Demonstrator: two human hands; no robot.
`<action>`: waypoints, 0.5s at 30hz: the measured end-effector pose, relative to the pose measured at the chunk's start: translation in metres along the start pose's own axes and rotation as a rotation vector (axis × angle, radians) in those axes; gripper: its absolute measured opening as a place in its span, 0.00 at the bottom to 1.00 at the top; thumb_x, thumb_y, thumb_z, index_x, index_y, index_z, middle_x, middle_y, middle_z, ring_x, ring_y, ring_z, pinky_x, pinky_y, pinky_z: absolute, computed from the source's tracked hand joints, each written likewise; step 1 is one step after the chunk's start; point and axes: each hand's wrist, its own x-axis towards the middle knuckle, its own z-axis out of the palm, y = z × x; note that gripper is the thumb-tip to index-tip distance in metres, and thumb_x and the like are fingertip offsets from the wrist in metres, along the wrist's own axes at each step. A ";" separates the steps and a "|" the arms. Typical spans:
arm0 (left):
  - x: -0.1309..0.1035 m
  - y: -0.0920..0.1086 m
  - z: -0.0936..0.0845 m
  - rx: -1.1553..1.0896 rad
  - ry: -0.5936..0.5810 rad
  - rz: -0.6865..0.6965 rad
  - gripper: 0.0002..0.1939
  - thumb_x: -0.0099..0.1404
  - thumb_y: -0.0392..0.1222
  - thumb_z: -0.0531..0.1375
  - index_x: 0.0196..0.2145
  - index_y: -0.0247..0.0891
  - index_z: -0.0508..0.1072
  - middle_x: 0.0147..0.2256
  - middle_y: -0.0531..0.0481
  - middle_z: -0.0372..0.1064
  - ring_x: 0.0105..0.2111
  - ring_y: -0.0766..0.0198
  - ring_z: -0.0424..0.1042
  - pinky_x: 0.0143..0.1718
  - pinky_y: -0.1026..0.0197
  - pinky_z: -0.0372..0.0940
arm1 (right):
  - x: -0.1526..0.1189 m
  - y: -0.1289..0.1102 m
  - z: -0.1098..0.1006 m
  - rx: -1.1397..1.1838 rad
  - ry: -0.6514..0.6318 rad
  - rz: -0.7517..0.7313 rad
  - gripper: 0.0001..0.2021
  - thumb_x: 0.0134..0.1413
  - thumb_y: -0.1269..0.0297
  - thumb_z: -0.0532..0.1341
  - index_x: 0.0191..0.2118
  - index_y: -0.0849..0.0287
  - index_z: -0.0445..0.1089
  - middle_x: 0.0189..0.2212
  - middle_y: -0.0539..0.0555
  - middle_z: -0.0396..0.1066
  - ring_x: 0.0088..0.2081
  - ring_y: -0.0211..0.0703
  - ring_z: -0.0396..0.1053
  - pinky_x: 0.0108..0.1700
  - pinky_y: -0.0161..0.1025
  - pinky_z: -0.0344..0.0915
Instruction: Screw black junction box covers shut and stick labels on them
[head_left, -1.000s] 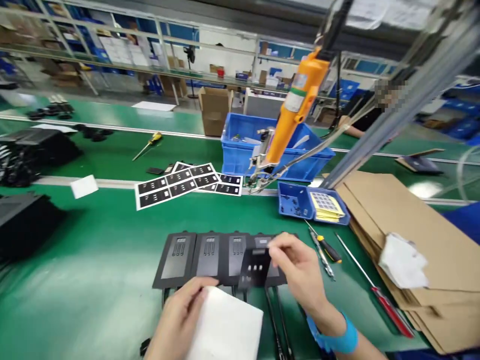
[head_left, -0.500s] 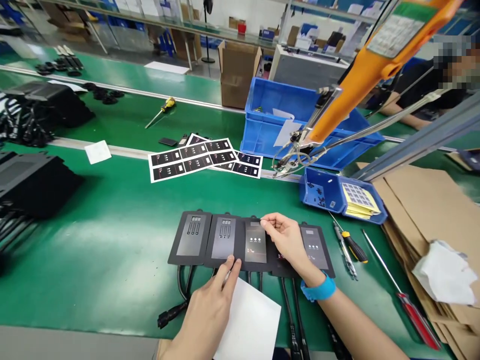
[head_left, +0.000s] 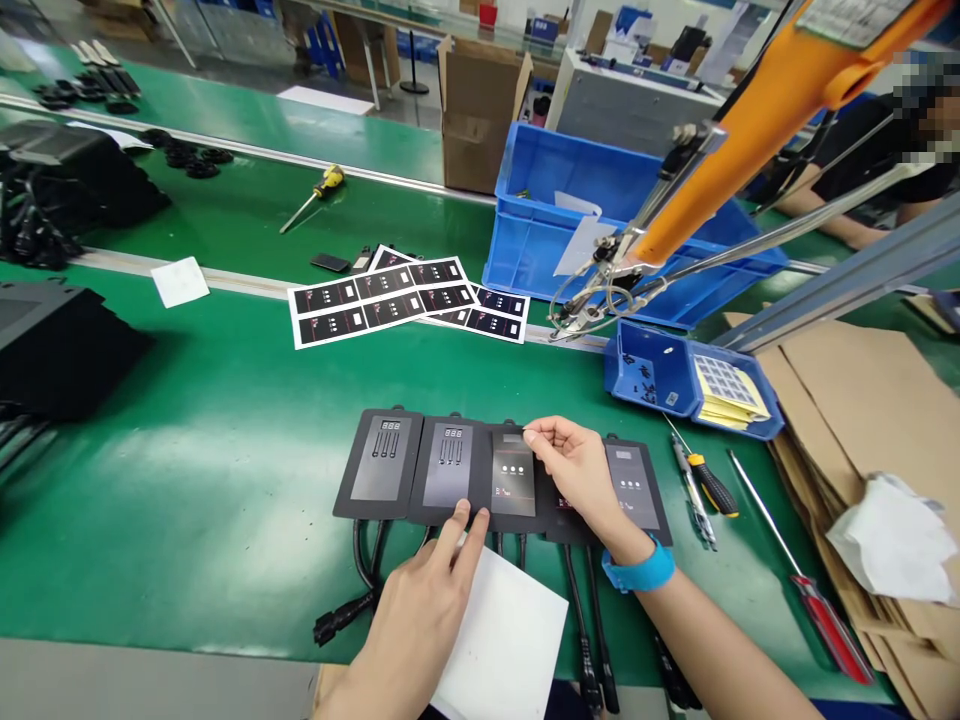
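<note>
Several flat black control boxes (head_left: 375,463) lie in a row, with cables coming from their lower edges. My right hand (head_left: 574,465) pinches the upper right corner of a dark label (head_left: 513,485) lying over the third box; its wrist wears a blue band. That hand partly hides the fourth box. My left hand (head_left: 427,610) has two fingers stretched onto the bottom edge of the second box (head_left: 448,465). A white sheet (head_left: 510,630) sticks out from under its palm, past the table edge; the fingers around it are hidden.
Printed label sheets (head_left: 356,302) lie behind the boxes. To the right are a small blue bin (head_left: 652,385), screwdrivers (head_left: 709,485), tweezers (head_left: 694,500) and cardboard (head_left: 862,385). An orange electric screwdriver (head_left: 735,140) hangs over a large blue crate (head_left: 517,240). A person sits at far right.
The view has shifted slightly, so the background sits higher in the picture. Both hands keep nearly the same places on the boxes, and the label now appears to lie flatter.
</note>
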 end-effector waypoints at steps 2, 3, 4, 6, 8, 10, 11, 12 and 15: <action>0.000 0.000 0.001 -0.007 0.000 -0.003 0.41 0.50 0.13 0.42 0.56 0.32 0.71 0.53 0.39 0.72 0.28 0.65 0.76 0.21 0.68 0.70 | 0.000 0.001 0.000 -0.005 0.002 0.010 0.16 0.47 0.51 0.67 0.31 0.62 0.74 0.23 0.50 0.69 0.24 0.34 0.61 0.23 0.32 0.57; 0.000 0.000 0.001 -0.012 -0.004 -0.002 0.41 0.50 0.13 0.42 0.57 0.33 0.70 0.54 0.38 0.72 0.28 0.65 0.76 0.21 0.68 0.70 | 0.000 0.001 -0.001 -0.006 0.002 0.012 0.16 0.47 0.51 0.67 0.31 0.62 0.74 0.24 0.50 0.69 0.24 0.34 0.61 0.23 0.32 0.57; 0.000 0.000 0.001 -0.017 -0.008 0.002 0.41 0.50 0.13 0.42 0.58 0.34 0.70 0.54 0.38 0.71 0.28 0.66 0.76 0.21 0.67 0.70 | 0.000 0.002 -0.001 -0.008 0.000 0.012 0.16 0.48 0.51 0.67 0.31 0.62 0.74 0.24 0.50 0.69 0.24 0.34 0.61 0.23 0.32 0.57; 0.001 0.000 0.001 -0.027 -0.015 0.015 0.42 0.51 0.13 0.43 0.59 0.37 0.68 0.54 0.37 0.70 0.27 0.66 0.75 0.20 0.67 0.69 | 0.000 0.002 -0.001 -0.011 -0.005 0.009 0.16 0.48 0.51 0.67 0.32 0.62 0.74 0.24 0.50 0.68 0.24 0.34 0.61 0.23 0.32 0.57; 0.001 0.000 0.001 -0.033 -0.020 0.027 0.42 0.51 0.14 0.43 0.60 0.38 0.68 0.54 0.35 0.70 0.28 0.65 0.76 0.20 0.67 0.69 | 0.000 0.004 0.000 -0.017 -0.007 0.003 0.16 0.49 0.52 0.66 0.32 0.62 0.74 0.23 0.50 0.68 0.24 0.33 0.61 0.23 0.32 0.57; 0.002 0.000 0.001 -0.034 -0.019 0.030 0.42 0.51 0.15 0.43 0.59 0.38 0.68 0.54 0.34 0.70 0.28 0.64 0.76 0.19 0.66 0.69 | 0.001 0.006 0.000 -0.025 -0.010 -0.004 0.16 0.50 0.52 0.66 0.32 0.63 0.74 0.24 0.50 0.69 0.23 0.33 0.61 0.23 0.32 0.57; 0.002 0.001 0.001 -0.033 -0.015 0.029 0.41 0.51 0.15 0.43 0.59 0.37 0.68 0.54 0.34 0.70 0.28 0.64 0.76 0.19 0.66 0.69 | 0.001 0.007 0.000 -0.032 -0.011 -0.009 0.16 0.50 0.52 0.66 0.32 0.63 0.75 0.24 0.50 0.69 0.23 0.33 0.61 0.23 0.32 0.57; 0.002 0.001 0.001 -0.032 -0.011 0.029 0.41 0.51 0.15 0.43 0.59 0.37 0.68 0.53 0.34 0.70 0.28 0.64 0.76 0.19 0.66 0.69 | 0.002 0.009 -0.001 -0.043 -0.012 -0.015 0.15 0.51 0.52 0.66 0.33 0.63 0.75 0.25 0.50 0.70 0.23 0.33 0.61 0.23 0.32 0.57; 0.003 0.001 0.001 -0.029 0.005 0.035 0.40 0.52 0.15 0.44 0.58 0.36 0.69 0.52 0.34 0.71 0.27 0.64 0.75 0.18 0.66 0.68 | 0.002 0.014 -0.002 -0.153 -0.009 -0.077 0.15 0.55 0.54 0.63 0.35 0.62 0.76 0.26 0.51 0.73 0.23 0.34 0.64 0.23 0.32 0.60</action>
